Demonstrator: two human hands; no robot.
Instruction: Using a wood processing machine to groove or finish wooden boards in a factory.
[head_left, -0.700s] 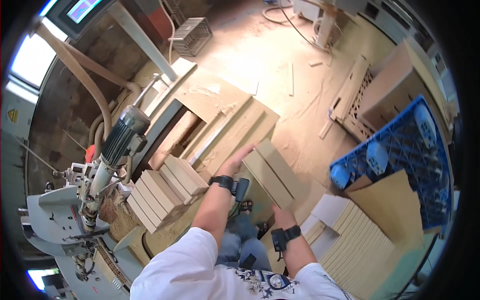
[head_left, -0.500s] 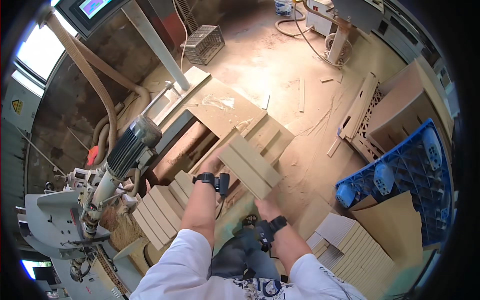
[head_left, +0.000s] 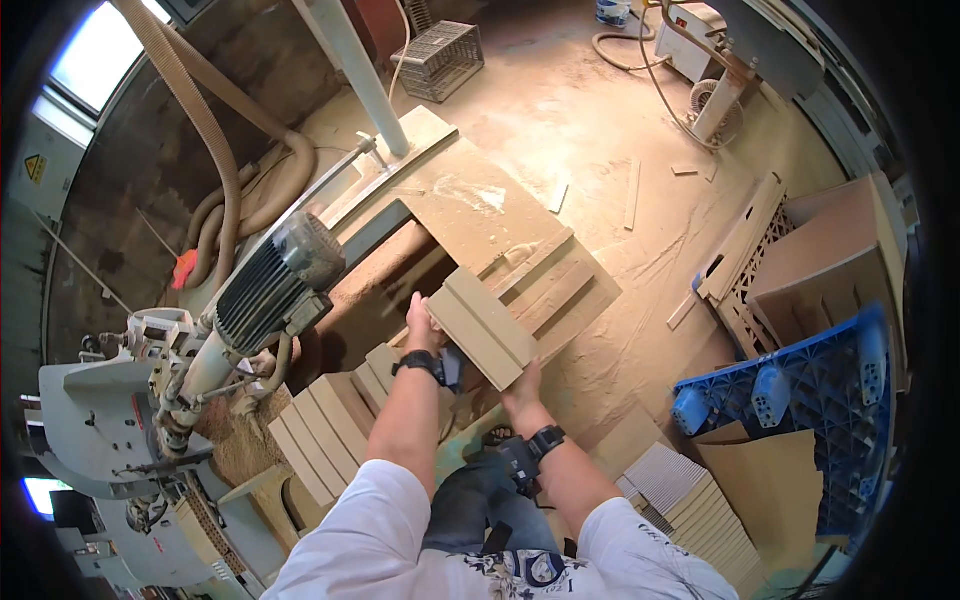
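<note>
Between my two hands is a short stack of tan boards (head_left: 490, 325), with a step or groove along its upper face. My left hand (head_left: 421, 322) grips its left end. My right hand (head_left: 522, 390) closes around its near right end, with the fingers partly hidden under the boards. The stack hangs tilted above the machine's wooden table. To the left of my left forearm, a row of similar boards (head_left: 322, 432) leans side by side on the machine. I cannot count the held boards exactly.
A motor (head_left: 285, 275) on the machine stands left of the boards. Beyond lies a dusty wooden table (head_left: 470, 190) with a dark opening. At right are a blue pallet (head_left: 780, 400), a cardboard box (head_left: 830, 260) and a stack of boards (head_left: 700, 510). Wood strips (head_left: 632, 195) lie on the floor.
Both hands have turned the held stack, and it sits slightly lower and to the left against the table. My view has shifted left, so the surroundings appear further right.
</note>
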